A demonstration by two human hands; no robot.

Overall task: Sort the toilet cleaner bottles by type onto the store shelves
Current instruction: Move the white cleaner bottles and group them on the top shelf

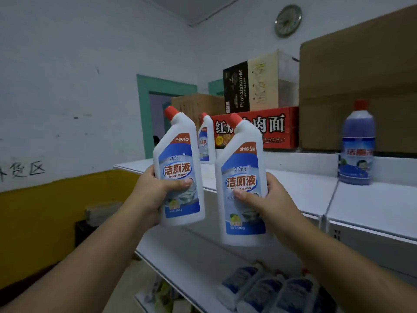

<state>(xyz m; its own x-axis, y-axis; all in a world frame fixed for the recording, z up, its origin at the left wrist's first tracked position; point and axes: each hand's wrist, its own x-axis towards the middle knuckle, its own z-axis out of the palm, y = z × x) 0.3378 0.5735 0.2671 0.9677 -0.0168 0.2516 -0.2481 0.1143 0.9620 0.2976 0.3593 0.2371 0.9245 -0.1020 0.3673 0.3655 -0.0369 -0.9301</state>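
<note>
I hold a left white bottle [178, 154] and a right white bottle [242, 168], red-capped, slightly tilted; a blue bottle [357, 143] stands far right.

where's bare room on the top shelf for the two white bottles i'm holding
Bare: the top shelf between the standing white bottle and the blue bottle, in front of the red box; also the left end of the shelf below. Crowded: lower right, where lying bottles pack together.
</note>
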